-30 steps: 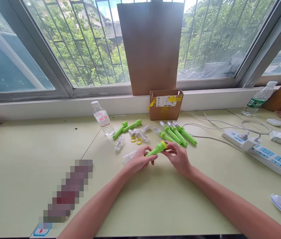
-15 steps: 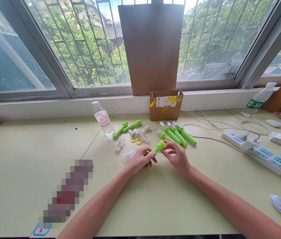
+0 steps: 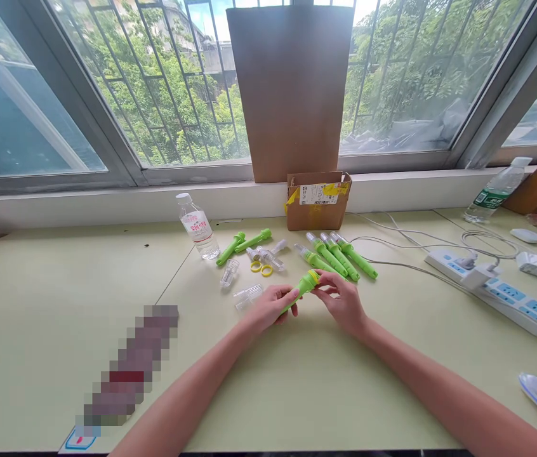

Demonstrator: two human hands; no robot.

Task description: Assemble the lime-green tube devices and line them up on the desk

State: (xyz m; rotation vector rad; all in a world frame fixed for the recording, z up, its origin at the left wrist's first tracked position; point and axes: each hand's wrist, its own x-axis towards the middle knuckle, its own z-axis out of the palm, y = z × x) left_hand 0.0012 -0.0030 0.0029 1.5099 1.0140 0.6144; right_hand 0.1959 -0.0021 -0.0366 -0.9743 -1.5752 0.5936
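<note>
My left hand [image 3: 271,306] is closed around a green plastic tube-shaped handle [image 3: 299,293], holding it tilted with its wide end up and to the right. A yellow ring [image 3: 313,277] sits at that wide end. My right hand [image 3: 344,304] pinches at the ring, thumb and fingers together, though the exact contact is partly hidden. Just beyond my left hand lies a clear ribbed plastic cover [image 3: 247,296], and another clear cover [image 3: 229,273] rests farther back. Two loose yellow rings [image 3: 266,270] lie near small clear-and-white parts [image 3: 271,257].
Several green handles with clear tops [image 3: 339,257] lie back right; two bare green handles [image 3: 244,244] lie back left. A water bottle [image 3: 198,228], a cardboard box [image 3: 318,206] and a power strip [image 3: 497,289] with cables stand around. A pixelated patch [image 3: 130,368] covers something at left.
My right hand's fingers have shifted slightly around the yellow ring. Both hands and the green handle stay in nearly the same place; the view has moved a little.
</note>
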